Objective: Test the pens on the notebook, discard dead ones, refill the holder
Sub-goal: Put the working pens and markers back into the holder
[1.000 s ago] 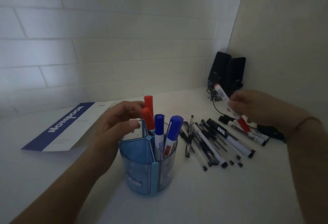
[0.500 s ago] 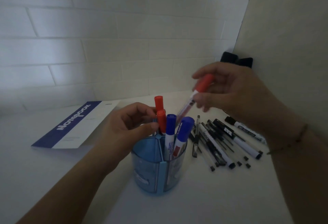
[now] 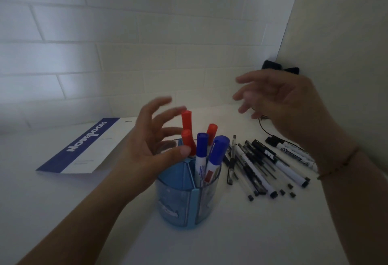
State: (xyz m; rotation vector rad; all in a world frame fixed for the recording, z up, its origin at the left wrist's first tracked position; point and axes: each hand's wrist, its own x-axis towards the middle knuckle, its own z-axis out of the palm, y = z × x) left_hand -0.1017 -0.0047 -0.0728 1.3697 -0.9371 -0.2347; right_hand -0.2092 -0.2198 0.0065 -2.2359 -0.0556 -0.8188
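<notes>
Above the holder (image 3: pixel 186 197), the right hand (image 3: pixel 279 105) has released the third red marker (image 3: pixel 211 131), both grips now spread empty.

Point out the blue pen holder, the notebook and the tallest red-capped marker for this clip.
blue pen holder (image 3: pixel 178 206): head view, front of its translucent wall.
notebook (image 3: pixel 88 138): head view, blue band with the printed title.
tallest red-capped marker (image 3: pixel 186 118): head view, its red cap.
</notes>
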